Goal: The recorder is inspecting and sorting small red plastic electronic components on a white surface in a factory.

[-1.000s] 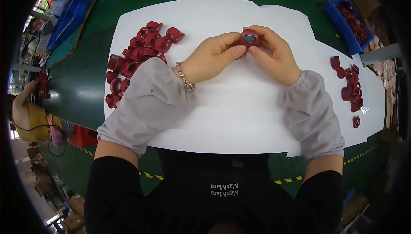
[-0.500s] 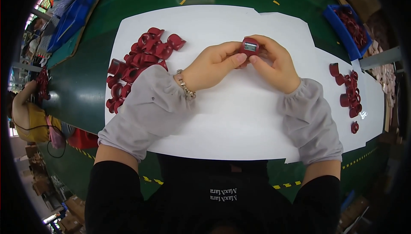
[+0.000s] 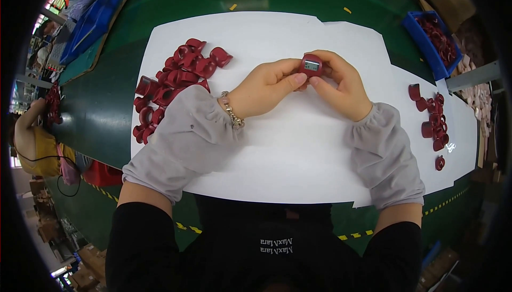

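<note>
Between both hands, above the far middle of the white sheet, is a dark red device with a small grey display, shaped like a ring or a watch. My left hand pinches it from the left, thumb at its near edge. From the right, my right hand grips it with the thumb close by and fingers curled behind. Its display faces up toward me; the underside is hidden by fingers. A heap of similar dark red pieces lies left of my left hand. Several more dark red pieces lie at the right.
A blue bin with red pieces stands at the far right, and another blue bin at the far left. The sheet covers a green table. At the left edge, a person in yellow reaches toward red pieces.
The view has shifted slightly, so the sheet and hands sit a little lower. Both hands keep hold of the red device, whose display is tilted slightly differently.
</note>
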Motion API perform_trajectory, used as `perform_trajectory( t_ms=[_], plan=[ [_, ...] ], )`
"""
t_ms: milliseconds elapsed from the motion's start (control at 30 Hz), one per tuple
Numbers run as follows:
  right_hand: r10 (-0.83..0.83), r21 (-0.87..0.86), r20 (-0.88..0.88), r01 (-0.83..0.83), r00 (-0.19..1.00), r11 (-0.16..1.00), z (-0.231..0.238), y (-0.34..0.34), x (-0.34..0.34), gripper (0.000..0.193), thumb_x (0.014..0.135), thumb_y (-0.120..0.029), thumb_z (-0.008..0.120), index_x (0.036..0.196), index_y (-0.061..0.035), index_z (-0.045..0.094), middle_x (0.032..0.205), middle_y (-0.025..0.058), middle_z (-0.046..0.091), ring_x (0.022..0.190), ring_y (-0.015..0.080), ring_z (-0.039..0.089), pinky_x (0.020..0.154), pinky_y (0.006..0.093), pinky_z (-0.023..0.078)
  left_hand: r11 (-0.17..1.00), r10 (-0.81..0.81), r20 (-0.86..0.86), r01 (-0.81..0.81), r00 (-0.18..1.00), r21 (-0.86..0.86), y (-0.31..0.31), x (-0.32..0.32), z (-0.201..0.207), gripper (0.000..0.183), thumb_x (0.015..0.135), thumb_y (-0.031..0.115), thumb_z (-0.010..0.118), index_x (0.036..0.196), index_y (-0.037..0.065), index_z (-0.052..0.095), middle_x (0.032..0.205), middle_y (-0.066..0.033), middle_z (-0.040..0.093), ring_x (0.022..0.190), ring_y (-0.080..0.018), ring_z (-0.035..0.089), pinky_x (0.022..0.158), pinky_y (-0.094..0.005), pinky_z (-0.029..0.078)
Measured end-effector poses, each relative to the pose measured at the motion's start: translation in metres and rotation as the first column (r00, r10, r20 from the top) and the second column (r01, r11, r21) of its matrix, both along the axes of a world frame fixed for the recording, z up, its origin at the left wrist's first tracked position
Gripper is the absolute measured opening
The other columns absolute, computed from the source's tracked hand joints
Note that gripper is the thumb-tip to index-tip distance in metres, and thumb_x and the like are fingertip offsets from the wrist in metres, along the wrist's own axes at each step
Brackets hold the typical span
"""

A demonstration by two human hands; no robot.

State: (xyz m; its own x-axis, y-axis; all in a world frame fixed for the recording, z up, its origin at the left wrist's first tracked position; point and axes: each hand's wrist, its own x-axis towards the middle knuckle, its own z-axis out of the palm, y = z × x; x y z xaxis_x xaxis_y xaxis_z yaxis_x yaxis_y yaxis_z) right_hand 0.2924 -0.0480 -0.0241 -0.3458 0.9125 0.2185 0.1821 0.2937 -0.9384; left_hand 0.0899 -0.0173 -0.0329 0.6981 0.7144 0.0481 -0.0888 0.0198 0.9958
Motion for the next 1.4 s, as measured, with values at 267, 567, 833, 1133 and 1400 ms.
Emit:
perform_trajectory(
  t_ms=[267, 567, 833, 1133, 1400],
  plan=[
    [0.007, 0.015, -0.006, -0.007, 1.0, 1.0, -0.0001, -0.0002, 0.0008, 0.037, 0.084, -0.003, 0.056, 0.121, 0.0004, 0.048, 0.114, 0.009, 0.055, 0.106, 0.0184, 0.054, 0.096, 0.0338, 0.042, 1.0, -0.01, -0.028, 0.01, 1.0, 0.009, 0.0007, 0.0007, -0.0009, 0.032, 0.095, 0.013, 0.05, 0.124, -0.001, 0.051, 0.105, -0.0057, 0.059, 0.095, -0.0114, 0.056, 0.087, -0.0256, 0.046],
    [0.007, -0.002, -0.001, -0.007, 1.0, 1.0, 0.0024, -0.0006, 0.0, 0.037, 0.085, -0.004, 0.056, 0.12, 0.0003, 0.048, 0.113, 0.0087, 0.054, 0.106, 0.0183, 0.054, 0.096, 0.0339, 0.041, 1.0, -0.01, -0.008, 0.01, 1.0, 0.016, 0.0001, 0.0004, -0.0002, 0.031, 0.095, 0.012, 0.049, 0.123, -0.001, 0.051, 0.106, -0.0055, 0.059, 0.096, -0.0115, 0.056, 0.087, -0.0256, 0.046],
    [0.021, -0.011, -0.03, -0.022, 0.999, 1.0, 0.0023, -0.0004, -0.0007, 0.038, 0.085, -0.006, 0.058, 0.121, 0.0001, 0.047, 0.114, 0.0084, 0.054, 0.107, 0.018, 0.053, 0.096, 0.0338, 0.041, 1.0, -0.017, -0.002, 0.017, 1.0, -0.02, 0.0001, -0.0005, 0.0007, 0.031, 0.096, 0.013, 0.048, 0.124, -0.001, 0.05, 0.106, -0.0052, 0.059, 0.097, -0.0112, 0.055, 0.088, -0.0254, 0.046],
    [-0.049, 0.031, 0.073, 0.046, 0.996, 0.998, 0.0037, -0.0013, -0.0048, 0.042, 0.081, -0.003, 0.063, 0.12, 0.0006, 0.048, 0.111, 0.0091, 0.056, 0.102, 0.0182, 0.057, 0.093, 0.0336, 0.045, 1.0, -0.026, 0.02, 0.026, 0.999, -0.007, 0.0002, 0.0001, -0.0017, 0.032, 0.097, 0.015, 0.047, 0.124, -0.002, 0.05, 0.105, -0.0053, 0.059, 0.096, -0.0103, 0.055, 0.087, -0.0249, 0.045],
    [-0.073, 0.088, 0.071, 0.067, 0.995, 0.994, 0.0033, -0.0019, -0.0076, 0.04, 0.08, -0.002, 0.063, 0.117, 0.001, 0.049, 0.109, 0.0097, 0.057, 0.1, 0.0179, 0.058, 0.092, 0.0331, 0.046, 1.0, -0.021, -0.001, 0.021, 1.0, 0.002, -0.0009, -0.0001, 0.0007, 0.031, 0.097, 0.015, 0.047, 0.122, -0.002, 0.052, 0.105, -0.0047, 0.059, 0.095, -0.0104, 0.055, 0.087, -0.0253, 0.046]
  ],
)
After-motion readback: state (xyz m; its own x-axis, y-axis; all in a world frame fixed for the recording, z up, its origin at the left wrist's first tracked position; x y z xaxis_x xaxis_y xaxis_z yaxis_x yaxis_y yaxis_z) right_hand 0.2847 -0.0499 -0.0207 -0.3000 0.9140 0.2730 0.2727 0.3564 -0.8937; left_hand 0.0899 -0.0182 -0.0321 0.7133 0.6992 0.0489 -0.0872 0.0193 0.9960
